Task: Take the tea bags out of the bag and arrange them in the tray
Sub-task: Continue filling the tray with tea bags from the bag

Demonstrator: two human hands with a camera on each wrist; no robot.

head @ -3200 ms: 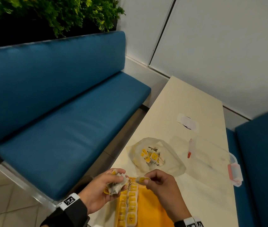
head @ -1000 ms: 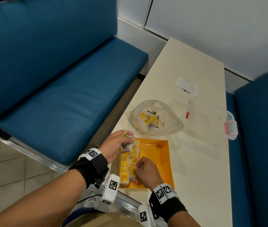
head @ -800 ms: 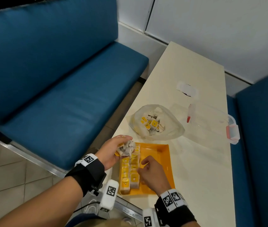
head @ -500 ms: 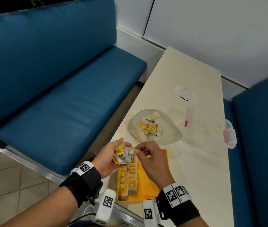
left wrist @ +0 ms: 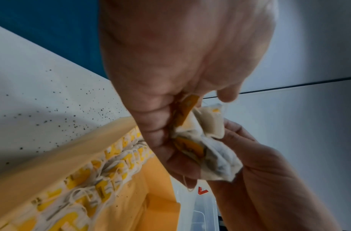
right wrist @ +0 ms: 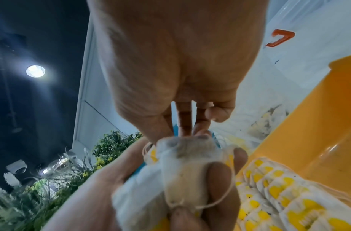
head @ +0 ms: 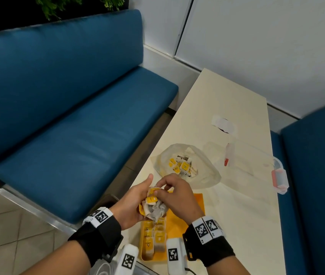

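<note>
Right hand picks one tea bag off the bunch held in the left hand, above the tray.

The right hand (head: 177, 195) has its fingertips (right wrist: 200, 125) pressed together on the top of the bunch (head: 154, 207), seemingly pinching one bag or its yellow tag; exactly which, I cannot tell. The left hand (head: 135, 203) is curled round the crumpled bunch, fingers wrapped under it. Strings (right wrist: 216, 203) loop between the bags, so the pull should probably be slow and straight, with the left grip eased just enough to free one bag without dragging others. Below lies the tray (head: 185, 215), two rows (head: 155, 237) filling its left side; the next bag likely goes beside them. The bag (head: 189, 167), still holding tea bags, sits just beyond on the table (head: 237, 215).
</note>
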